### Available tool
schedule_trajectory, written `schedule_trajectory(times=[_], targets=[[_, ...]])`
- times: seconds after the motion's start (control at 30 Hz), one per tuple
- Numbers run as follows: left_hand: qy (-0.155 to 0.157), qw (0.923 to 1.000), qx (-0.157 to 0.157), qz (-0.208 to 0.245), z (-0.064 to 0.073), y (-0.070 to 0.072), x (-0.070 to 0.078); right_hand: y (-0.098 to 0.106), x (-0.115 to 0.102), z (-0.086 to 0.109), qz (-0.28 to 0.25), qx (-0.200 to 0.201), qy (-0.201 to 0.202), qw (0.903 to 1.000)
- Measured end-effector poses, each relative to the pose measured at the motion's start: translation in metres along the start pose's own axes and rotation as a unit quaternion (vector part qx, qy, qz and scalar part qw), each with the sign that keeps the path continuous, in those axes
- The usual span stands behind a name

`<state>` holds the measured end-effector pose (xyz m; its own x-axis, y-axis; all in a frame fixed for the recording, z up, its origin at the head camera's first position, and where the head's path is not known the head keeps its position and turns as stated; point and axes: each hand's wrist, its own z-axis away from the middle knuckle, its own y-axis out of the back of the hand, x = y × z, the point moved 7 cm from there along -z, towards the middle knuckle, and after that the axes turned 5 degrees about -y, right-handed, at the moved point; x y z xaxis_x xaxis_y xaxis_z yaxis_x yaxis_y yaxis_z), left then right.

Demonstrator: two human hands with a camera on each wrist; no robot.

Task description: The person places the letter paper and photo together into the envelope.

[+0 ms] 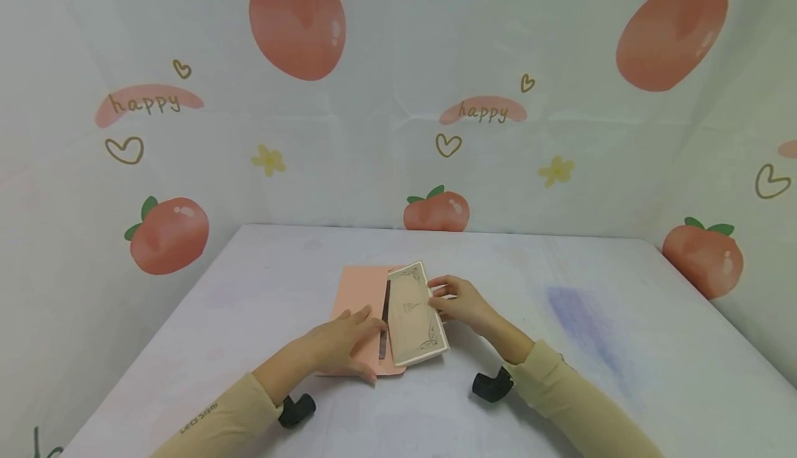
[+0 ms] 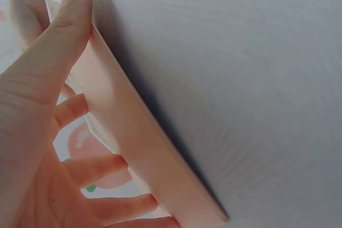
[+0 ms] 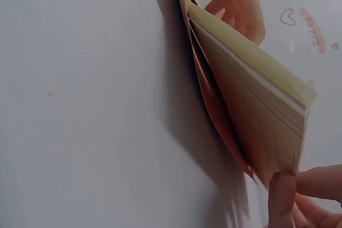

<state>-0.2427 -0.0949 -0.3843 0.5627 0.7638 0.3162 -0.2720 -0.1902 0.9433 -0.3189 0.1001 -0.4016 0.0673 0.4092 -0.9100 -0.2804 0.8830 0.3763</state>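
Note:
A salmon-pink folder-like cover (image 1: 361,285) lies on the white table, with a dark strip (image 1: 383,337) running down it. My left hand (image 1: 341,342) rests on this cover with spread fingers, its thumb near the front edge. Tilted over the cover's right part is a cream notepad or booklet (image 1: 409,326) with ornate printed corners. At its right edge, my right hand (image 1: 465,302) pinches it between thumb and fingers. The right wrist view shows the pad (image 3: 256,94) raised at an angle from the pink layer (image 3: 216,110) beneath it.
The white table (image 1: 286,257) reaches back to a hanging cloth (image 1: 373,160) printed with fruit, hearts and the word happy. A bluish smudge (image 1: 585,326) marks the tabletop on the right. Black wrist mounts (image 1: 492,385) sit under both forearms.

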Motion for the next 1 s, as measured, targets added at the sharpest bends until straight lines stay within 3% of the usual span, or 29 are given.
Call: schedule_trajectory(times=[0.37,0.6,1.0], targets=[[0.022,0.9996,-0.012,0.014,-0.001,-0.002,-0.002,-0.010,-0.001,0.002,-0.012,-0.001,-0.003,0.9999],[0.020,0.9997,-0.012,0.009,-0.001,-0.002,-0.002,-0.014,-0.003,0.005,-0.018,0.002,0.009,0.9998],[0.012,0.9999,-0.008,0.009,0.000,-0.001,-0.001,-0.020,-0.004,0.007,-0.008,0.009,-0.003,0.9999]])
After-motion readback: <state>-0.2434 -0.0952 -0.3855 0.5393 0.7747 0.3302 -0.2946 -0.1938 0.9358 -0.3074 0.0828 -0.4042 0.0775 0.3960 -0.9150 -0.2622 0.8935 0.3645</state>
